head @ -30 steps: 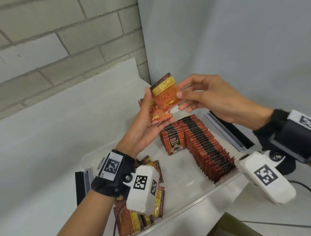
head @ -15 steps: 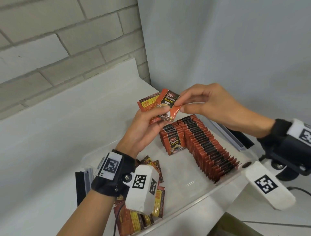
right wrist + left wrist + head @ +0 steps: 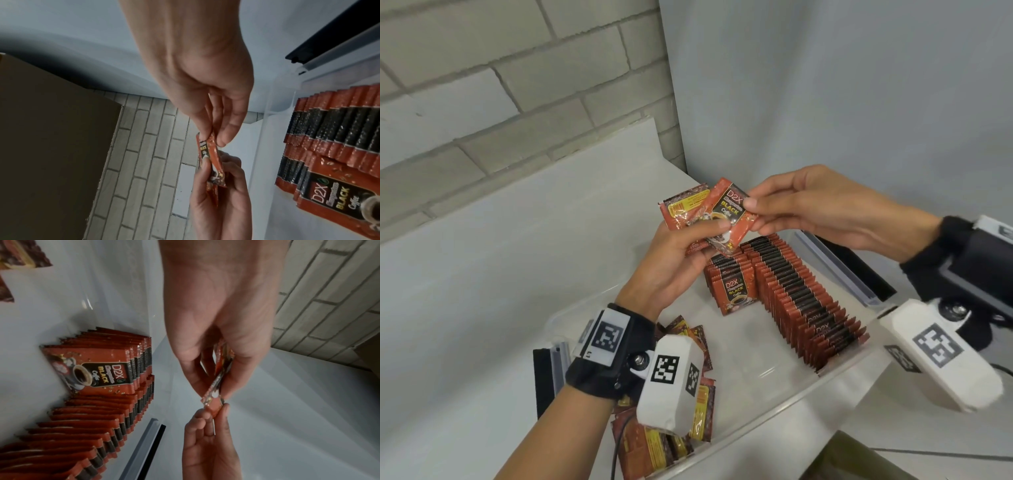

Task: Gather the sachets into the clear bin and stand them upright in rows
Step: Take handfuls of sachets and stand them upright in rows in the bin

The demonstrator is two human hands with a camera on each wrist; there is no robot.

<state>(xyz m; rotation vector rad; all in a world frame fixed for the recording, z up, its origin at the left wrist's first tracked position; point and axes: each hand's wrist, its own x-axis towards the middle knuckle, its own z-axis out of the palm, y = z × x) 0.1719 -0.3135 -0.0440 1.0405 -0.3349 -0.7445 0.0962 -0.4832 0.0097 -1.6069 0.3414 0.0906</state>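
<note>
My left hand (image 3: 688, 253) holds a small stack of red coffee sachets (image 3: 681, 209) above the clear bin (image 3: 774, 390). My right hand (image 3: 808, 209) pinches the right edge of the front sachet (image 3: 729, 216), printed side up, while the left thumb presses on it. In the left wrist view the sachets (image 3: 218, 382) show edge-on between both hands, and likewise the sachet (image 3: 211, 155) in the right wrist view. Inside the bin stand a long row of upright sachets (image 3: 808, 305) and a short row (image 3: 732, 287). Loose sachets (image 3: 650, 442) lie flat at the bin's near left end, partly hidden by my left wrist.
The bin sits on a white tabletop (image 3: 482, 274) against a brick wall (image 3: 500, 85) and a grey panel (image 3: 825, 85). Black-and-clear rails lie right of the bin (image 3: 846, 270) and left of it (image 3: 548, 373). A brown cardboard box (image 3: 51, 129) stands nearby.
The front sachet has been turned from its yellow-labelled back to its printed front and laid against the left hand's stack. Both hands have sunk slightly towards the bin.
</note>
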